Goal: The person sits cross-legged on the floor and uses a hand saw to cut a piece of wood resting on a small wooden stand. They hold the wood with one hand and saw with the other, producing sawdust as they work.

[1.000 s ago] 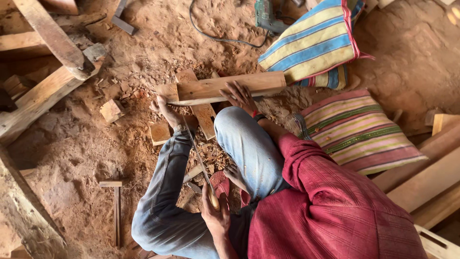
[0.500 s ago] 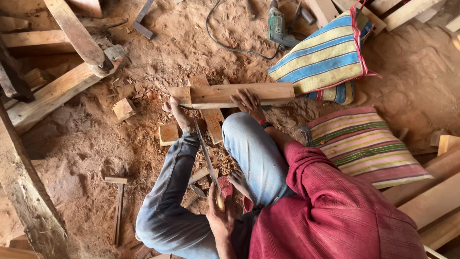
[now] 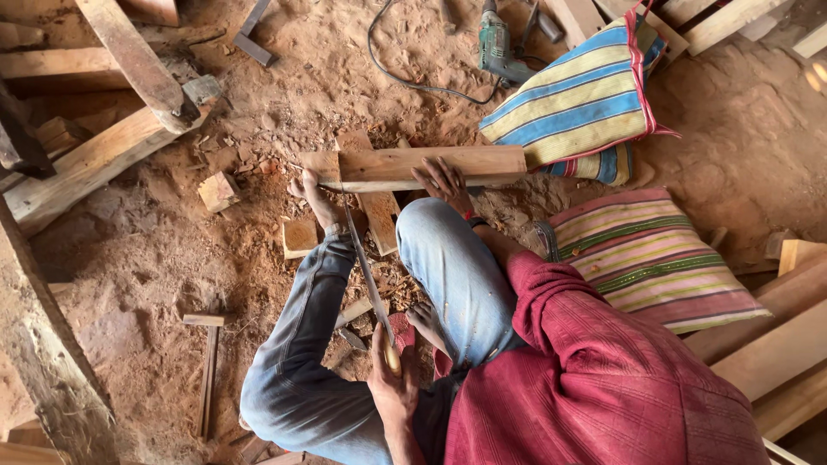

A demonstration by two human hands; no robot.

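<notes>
Sitting low on a dusty red floor, with beams and boards all around.

Just past the right hand, a long flat plank. It lies on the floor across the front of the legs. Pressed down by that hand, flat and spread wide on top. Held at the other end by a bare foot.

Beyond and beside the right hand, a striped bag and a striped cushion, both near.

From the left hand runs a long thin saw. Wrapped tight around the handle, close to the body. The blade reaches out between the knees and meets the near edge of the plank, next to the foot.

Looks like the cut is started but far from done. Plank still in one piece. Hard to tell how deep the blade sits. Most of the sawing seems left to do.

Wood chips scattered on the far side of the foot. A green drill well past the right hand. A small wood block off past the foot. A hammer well apart from the left hand, flat on the dirt.
</notes>
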